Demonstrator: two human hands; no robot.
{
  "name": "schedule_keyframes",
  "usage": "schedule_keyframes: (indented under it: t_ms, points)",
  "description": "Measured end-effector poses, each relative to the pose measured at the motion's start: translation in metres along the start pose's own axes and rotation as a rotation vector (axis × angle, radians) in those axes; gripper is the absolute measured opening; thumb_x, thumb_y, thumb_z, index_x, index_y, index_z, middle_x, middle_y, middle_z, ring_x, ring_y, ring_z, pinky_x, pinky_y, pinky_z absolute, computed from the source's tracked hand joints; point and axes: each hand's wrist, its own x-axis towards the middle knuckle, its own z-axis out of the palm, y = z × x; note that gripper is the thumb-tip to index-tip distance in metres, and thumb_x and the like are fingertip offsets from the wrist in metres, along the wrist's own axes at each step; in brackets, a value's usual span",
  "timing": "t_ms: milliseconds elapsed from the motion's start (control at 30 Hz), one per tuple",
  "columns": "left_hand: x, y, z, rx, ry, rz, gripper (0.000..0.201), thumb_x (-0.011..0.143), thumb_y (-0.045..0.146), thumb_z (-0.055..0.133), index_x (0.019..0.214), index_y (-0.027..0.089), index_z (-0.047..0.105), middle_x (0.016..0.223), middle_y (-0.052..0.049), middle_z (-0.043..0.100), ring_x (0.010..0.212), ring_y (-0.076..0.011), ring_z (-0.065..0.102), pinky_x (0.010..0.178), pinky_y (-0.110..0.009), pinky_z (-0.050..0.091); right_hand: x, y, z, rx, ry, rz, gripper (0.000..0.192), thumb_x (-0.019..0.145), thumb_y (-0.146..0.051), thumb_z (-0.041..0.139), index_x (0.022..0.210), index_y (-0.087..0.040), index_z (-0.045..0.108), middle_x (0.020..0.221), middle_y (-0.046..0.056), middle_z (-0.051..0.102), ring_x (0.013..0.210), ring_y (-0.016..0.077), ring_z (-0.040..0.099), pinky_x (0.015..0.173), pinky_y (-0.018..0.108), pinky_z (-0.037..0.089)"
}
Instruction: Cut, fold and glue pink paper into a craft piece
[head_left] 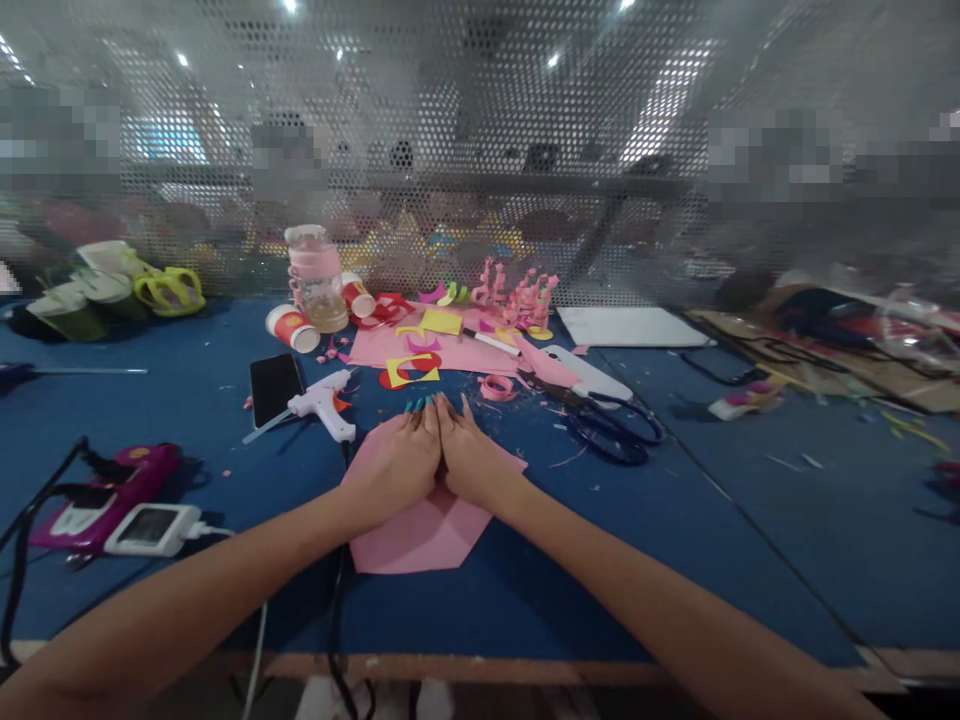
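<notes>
Far left of the blue worktop (pixel 187 400): green and yellow plastic items (pixel 120 290), shapes too blurred for us to identify. Below them a magenta device (pixel 112 495) with a white adapter (pixel 154 528) on top; cables run off the frame edge.

Next over: black phone (pixel 275 387) lying flat, white glue gun (pixel 322 402) just beside it, its cord passing under our left forearm. Behind, a clear bottle (pixel 319 280) and two tipped paper cups (pixel 292 327).

Centre: our left hand (pixel 397 462) and right hand (pixel 469 462) lie flat, side by side and touching, pressed on the pink paper sheet (pixel 420 535). Neither grip holds anything; both are spread flat, palms down. The sheet lies near the front edge of the worktop, its middle hidden under the hands, so we can't tell if there's a fold there.

Behind the hands: pile of pink, yellow and red paper scraps (pixel 427 350), pink cut-out figures (pixel 521 295) standing, details too small to read.

Right: dark-handled scissors (pixel 611 425) just beside a white object (pixel 592 375). White board (pixel 630 325) further back. Far right clutter is blurred and cut off by the frame. Perforated screen (pixel 480 150) hides everything behind it.
</notes>
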Motion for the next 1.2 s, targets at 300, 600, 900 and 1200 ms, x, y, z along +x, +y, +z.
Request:
schedule_keyframes:
  t_ms: [300,600,900,1200]
  points:
    - [-0.001,-0.006,-0.001,0.108,-0.060,-0.011,0.061,0.069,0.011,0.034,0.126,-0.008,0.028,0.130,-0.028,0.036,0.123,-0.0309,0.034,0.100,-0.045,0.027,0.003,0.000,0.001,-0.109,0.047,-0.043,0.062,0.073,-0.013,0.036,0.129,0.012,0.025,0.132,0.029,0.034,0.126,0.0282,0.029,0.104,0.045,0.016]
    - [-0.009,-0.011,-0.002,0.129,-0.090,0.050,0.059,0.069,0.012,0.035,0.125,-0.008,0.033,0.130,-0.026,0.037,0.122,-0.0312,0.035,0.101,-0.044,0.026,0.000,-0.005,-0.003,-0.201,0.030,-0.052,0.052,0.079,-0.011,0.032,0.126,0.012,0.032,0.127,0.031,0.038,0.120,0.0287,0.039,0.105,0.046,0.016]
    - [-0.014,-0.003,-0.007,0.113,-0.101,0.065,0.062,0.066,0.009,0.035,0.126,-0.007,0.032,0.130,-0.026,0.037,0.120,-0.0296,0.038,0.099,-0.043,0.030,-0.004,-0.006,-0.005,-0.242,0.009,-0.049,0.055,0.070,-0.005,0.037,0.123,0.011,0.038,0.124,0.030,0.042,0.112,0.0271,0.048,0.104,0.044,0.019]
    - [-0.014,-0.002,-0.004,0.067,-0.080,0.037,0.061,0.066,0.009,0.036,0.124,-0.008,0.033,0.128,-0.026,0.041,0.119,-0.0285,0.041,0.100,-0.040,0.030,-0.004,-0.003,0.006,-0.170,0.111,-0.020,0.061,0.066,-0.004,0.037,0.124,0.012,0.034,0.129,0.029,0.037,0.123,0.0295,0.034,0.102,0.046,0.024]
